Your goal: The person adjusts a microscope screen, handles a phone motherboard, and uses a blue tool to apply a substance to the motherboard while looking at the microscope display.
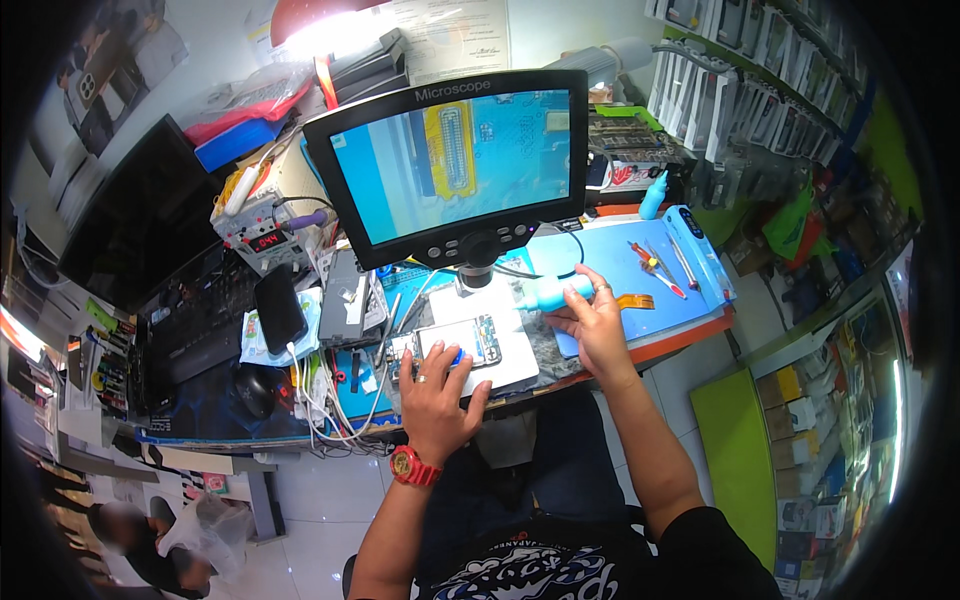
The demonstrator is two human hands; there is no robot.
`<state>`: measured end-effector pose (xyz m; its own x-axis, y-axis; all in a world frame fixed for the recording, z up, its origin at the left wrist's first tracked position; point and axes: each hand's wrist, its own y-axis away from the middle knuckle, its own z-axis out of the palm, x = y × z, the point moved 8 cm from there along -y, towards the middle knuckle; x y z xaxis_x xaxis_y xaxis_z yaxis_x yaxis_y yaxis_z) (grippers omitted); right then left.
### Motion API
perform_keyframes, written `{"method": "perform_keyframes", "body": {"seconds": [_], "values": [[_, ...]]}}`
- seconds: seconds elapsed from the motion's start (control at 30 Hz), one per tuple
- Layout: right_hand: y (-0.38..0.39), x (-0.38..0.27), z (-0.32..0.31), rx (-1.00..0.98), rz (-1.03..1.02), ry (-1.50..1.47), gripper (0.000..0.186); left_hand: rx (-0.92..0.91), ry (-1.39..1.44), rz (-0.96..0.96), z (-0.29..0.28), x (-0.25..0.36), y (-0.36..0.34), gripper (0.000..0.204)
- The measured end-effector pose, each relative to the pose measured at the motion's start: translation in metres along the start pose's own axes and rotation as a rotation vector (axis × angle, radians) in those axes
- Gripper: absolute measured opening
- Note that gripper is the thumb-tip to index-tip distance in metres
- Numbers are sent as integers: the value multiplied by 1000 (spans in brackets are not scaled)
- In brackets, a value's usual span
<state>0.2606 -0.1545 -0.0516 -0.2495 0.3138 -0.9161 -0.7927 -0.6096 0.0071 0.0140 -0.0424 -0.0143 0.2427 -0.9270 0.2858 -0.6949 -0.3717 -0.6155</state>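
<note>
My left hand, with a red watch at the wrist, lies fingers apart on an opened phone on a white pad under the microscope. My right hand is closed round a light-blue squeeze bottle, held sideways with its nozzle pointing left, just right of the phone. An orange flex cable lies beside that hand. Above both hands stands a microscope screen, showing a magnified long connector on a board. The microscope's stand rises between the screen and the pad.
A blue mat with tools and an upright bottle are on the right. At left stand a power supply, black phone, cables, mouse, keyboard and dark monitor. Another person is at the lower left.
</note>
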Motion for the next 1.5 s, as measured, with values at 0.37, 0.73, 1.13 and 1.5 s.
{"method": "perform_keyframes", "body": {"seconds": [0.37,0.73,1.13,1.5], "values": [[-5,-47,-70,44,-105,-84,21,-2,16,2,2,1,-1,38],[-44,-120,-105,296,-500,933,41,-35,-19,9,6,2,2,42],[-29,-95,-67,239,-597,1282,45,-60,-31,-2,7,-3,4,39],[-26,-110,-144,323,-360,1687,15,-63,-16,-22,7,6,-11,35]]}}
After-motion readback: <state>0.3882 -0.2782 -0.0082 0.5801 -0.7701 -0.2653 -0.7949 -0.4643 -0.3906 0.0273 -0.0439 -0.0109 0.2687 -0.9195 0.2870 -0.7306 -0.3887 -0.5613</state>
